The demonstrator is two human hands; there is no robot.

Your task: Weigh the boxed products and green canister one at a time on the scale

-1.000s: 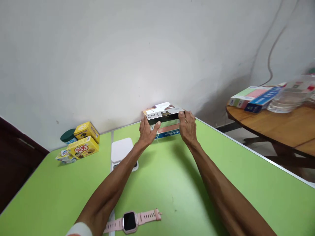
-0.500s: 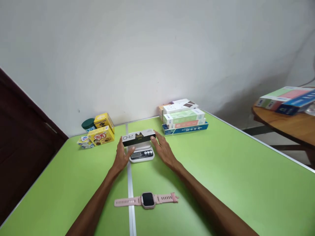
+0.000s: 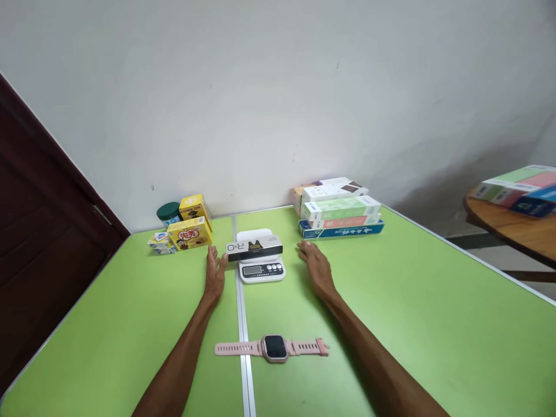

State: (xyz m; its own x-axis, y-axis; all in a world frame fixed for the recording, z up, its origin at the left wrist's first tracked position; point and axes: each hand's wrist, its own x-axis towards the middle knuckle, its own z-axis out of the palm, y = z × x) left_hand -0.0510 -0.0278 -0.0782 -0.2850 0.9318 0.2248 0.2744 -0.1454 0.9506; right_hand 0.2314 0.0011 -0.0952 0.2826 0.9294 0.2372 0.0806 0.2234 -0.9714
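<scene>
A long black-and-white box (image 3: 254, 247) with a dark cat-like shape on it rests across the white kitchen scale (image 3: 262, 271). The scale's display and buttons face me. My left hand (image 3: 214, 274) is open beside the box's left end, fingers pointing away from me; whether its thumb still touches the box I cannot tell. My right hand (image 3: 318, 267) is open to the right of the scale, apart from the box, with nothing in it. Nearer to me lies a pink-strapped smartwatch (image 3: 275, 347), stretched flat across the table's seam.
Yellow boxes (image 3: 190, 233) and a green-lidded container (image 3: 168, 213) stand at the back left of the green table (image 3: 412, 324). A stack of boxes (image 3: 341, 215) sits at the back right by the wall. A wooden table (image 3: 512, 223) with more boxes is at far right.
Both hands have let go of the black-and-white box, which now rests on the scale. My right hand has moved off to the right. The view has shifted slightly left.
</scene>
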